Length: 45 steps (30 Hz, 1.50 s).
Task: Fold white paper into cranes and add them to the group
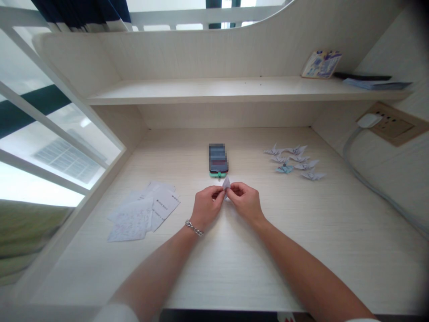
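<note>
A small folded piece of white paper (226,183) is pinched between my two hands above the desk. My left hand (208,205), with a silver chain bracelet (194,228) on its wrist, grips the paper's left side between thumb and fingers. On the right side my right hand (246,201) pinches it the same way. The fingertips hide the lower part of the paper. Just beyond it lies a phone (218,158) with a green lower edge. Several folded paper cranes (306,165), one of them light blue (284,168), sit in a group at the right.
Loose sheets of paper (134,217) lie overlapping at the left. A shelf (201,89) spans the back, bearing a small colourful box (321,65) and flat items. A white plug (369,120) with a grey cable (372,192) is in the right wall socket (397,125).
</note>
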Tool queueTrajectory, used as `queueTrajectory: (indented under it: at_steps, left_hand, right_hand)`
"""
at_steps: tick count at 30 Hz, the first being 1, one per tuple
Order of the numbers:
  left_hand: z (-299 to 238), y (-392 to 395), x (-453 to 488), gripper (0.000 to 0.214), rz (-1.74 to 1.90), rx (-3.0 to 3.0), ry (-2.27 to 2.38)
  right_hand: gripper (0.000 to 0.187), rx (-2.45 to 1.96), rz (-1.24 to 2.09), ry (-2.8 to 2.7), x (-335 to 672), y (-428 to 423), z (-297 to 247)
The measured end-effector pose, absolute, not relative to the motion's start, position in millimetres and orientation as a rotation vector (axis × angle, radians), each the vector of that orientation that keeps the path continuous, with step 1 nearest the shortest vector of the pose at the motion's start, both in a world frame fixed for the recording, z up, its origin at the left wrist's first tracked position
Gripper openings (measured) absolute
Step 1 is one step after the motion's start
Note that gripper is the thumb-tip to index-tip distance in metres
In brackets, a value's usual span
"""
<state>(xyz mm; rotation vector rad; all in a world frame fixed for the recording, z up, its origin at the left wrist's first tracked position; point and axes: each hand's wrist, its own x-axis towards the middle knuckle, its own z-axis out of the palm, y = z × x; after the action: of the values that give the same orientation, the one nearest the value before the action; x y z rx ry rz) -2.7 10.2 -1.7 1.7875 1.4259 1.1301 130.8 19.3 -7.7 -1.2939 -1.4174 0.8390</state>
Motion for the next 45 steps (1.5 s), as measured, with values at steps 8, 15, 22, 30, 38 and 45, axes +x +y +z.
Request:
queueTrajectory:
  at_steps: [8,15,22,30,38,45]
  left_hand:
    - [-5.2,12.5,-4.4,0.018,1.19,2.004,1.495]
    - [-8.3,13.0,-3.0,0.022,1.213,2.059,1.398]
    - [-5.8,11.2,-0.7,0.03,1.187,1.986,1.248]
    - [-4.0,9.8,-1.4,0.023,1.243,1.736,1.347]
    - [-3.3,11.9,-5.0,0.02,1.312,1.689,1.392]
    - [1.5,9.4,-2.7,0.015,1.365,1.808,1.369]
  right_hand:
    - [0.022,-1.2,0.897,-1.42,130.2,20.2,-12.4]
    - [0.022,-1.193,0.98,-1.308,131.8,23.6,-12.4]
    - [0.026,-1.115,1.17,-1.092,136.5,30.9,-19.7]
    - [0.021,-1.037,1.323,-1.007,136.3,34.9,-24.3]
    - [0.022,-1.013,1.341,-1.11,132.7,30.4,-21.1]
    - [0.022,-1.031,1.293,-1.138,133.9,29.0,-20.1]
